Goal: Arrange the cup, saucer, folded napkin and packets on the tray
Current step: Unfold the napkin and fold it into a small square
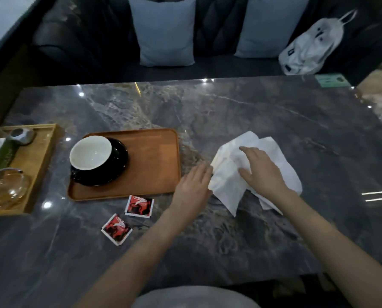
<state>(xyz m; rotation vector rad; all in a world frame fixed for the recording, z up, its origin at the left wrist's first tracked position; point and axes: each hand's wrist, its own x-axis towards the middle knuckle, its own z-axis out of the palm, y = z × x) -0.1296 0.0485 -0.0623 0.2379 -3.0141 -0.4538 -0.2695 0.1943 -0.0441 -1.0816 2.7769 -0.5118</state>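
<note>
A brown tray (pixel 154 165) lies on the marble table. On its left part stands a black saucer (pixel 118 161) with a cup (pixel 91 153), white inside, set on it. Two red-and-black packets lie on the table in front of the tray, one (pixel 139 205) close to its edge and one (pixel 116 228) nearer to me. A white napkin (pixel 227 185) lies rumpled and partly unfolded to the right of the tray. My left hand (pixel 192 187) touches its left edge with fingers together. My right hand (pixel 261 170) presses flat on top of it, fingers spread.
A lighter wooden tray (pixel 41 156) at the far left holds a glass teapot (pixel 5 185), a small metal object (pixel 22 135) and a card. Behind the table runs a dark sofa with two pale cushions (pixel 165 32) and a white bag (pixel 312 45). A green card (pixel 331 80) lies at the table's far right.
</note>
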